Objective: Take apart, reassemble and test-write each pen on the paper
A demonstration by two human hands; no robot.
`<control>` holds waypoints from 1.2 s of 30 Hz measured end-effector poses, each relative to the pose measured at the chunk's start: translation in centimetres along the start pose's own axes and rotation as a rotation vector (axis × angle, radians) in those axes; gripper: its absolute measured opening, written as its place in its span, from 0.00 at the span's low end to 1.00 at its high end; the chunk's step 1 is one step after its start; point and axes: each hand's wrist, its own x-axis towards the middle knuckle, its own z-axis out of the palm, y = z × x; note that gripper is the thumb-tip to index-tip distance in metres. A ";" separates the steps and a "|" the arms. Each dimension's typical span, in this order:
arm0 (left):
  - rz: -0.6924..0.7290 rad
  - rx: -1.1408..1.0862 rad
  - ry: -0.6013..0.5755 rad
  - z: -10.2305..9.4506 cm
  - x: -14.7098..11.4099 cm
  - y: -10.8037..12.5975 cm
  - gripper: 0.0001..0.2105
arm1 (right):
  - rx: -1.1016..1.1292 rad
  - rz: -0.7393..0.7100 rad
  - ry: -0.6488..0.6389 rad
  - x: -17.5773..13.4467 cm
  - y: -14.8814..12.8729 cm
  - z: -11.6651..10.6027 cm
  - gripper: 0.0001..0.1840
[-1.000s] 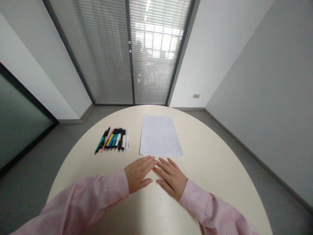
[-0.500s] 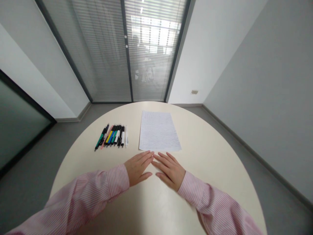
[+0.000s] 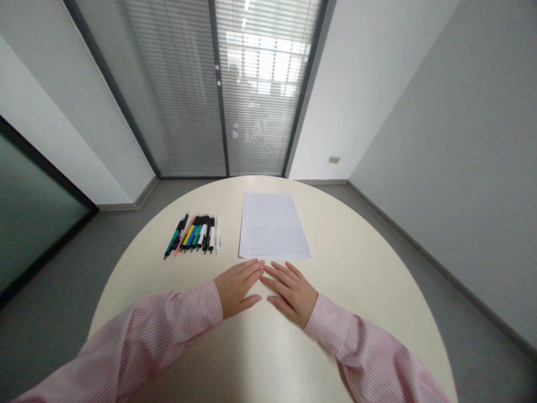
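My left hand (image 3: 239, 288) lies flat on the pale round table (image 3: 361, 268), fingers stretched out and holding nothing. Beside it, my right hand (image 3: 291, 294) rests palm down with its fingers extended, also holding nothing. The fingertips of both hands meet or nearly meet at the middle. Just beyond them is a white lined sheet of paper (image 3: 273, 226), its near edge close to my fingertips. To the left of the paper, several pens (image 3: 193, 234) lie side by side in a row, with black, green, yellow, blue, white and pink barrels.
The table's curved edge runs around the far side. Behind it stands a dark-framed glass partition with blinds (image 3: 184, 112). A grey wall (image 3: 461, 140) rises on the right, and a frosted panel (image 3: 37, 207) stands at the left.
Both hands, the paper and the pens stay where they were. Only the camera view has shifted very slightly.
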 end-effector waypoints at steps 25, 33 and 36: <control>-0.368 0.255 0.305 -3.8 0.5 -3.0 0.09 | 0.011 0.006 -0.001 -0.4 0.0 -0.2 0.23; -0.538 0.469 0.201 -3.7 -1.2 -8.1 0.14 | 0.012 0.009 -0.002 -0.7 0.1 0.0 0.22; -0.515 0.497 0.187 -3.5 -1.3 -8.3 0.15 | 0.009 0.002 0.003 -0.7 0.1 0.0 0.23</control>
